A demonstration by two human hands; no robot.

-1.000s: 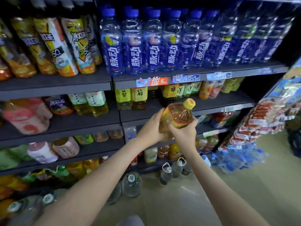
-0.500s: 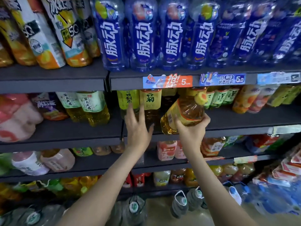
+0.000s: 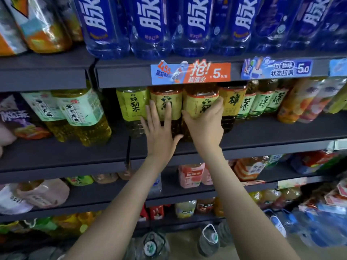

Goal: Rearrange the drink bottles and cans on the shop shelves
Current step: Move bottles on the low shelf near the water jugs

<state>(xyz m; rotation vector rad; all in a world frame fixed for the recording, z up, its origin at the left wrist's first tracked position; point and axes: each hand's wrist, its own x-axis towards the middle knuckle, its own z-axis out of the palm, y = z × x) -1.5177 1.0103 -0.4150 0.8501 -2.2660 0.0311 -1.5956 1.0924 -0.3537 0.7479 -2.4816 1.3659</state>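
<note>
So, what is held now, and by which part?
The right hand grips the yellow-labelled bottle around its label; the left hand only touches the neighbouring bottle.

Dark grey shelves (image 3: 56, 152); tan floor (image 3: 185, 247)

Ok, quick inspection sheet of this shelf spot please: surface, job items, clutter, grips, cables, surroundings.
Surface: dark middle shelf, bottles lined along its front.
Job's things: yellow-label tea bottle upright beside a matching bottle.
Clutter: water jugs on the floor below.
Grips: right hand wraps the yellow-label tea bottle; left hand flat, fingers straight against the matching bottle.
Cables: nothing seen.
Surroundings: blue drink bottles above, orange price tag beneath them.
</note>
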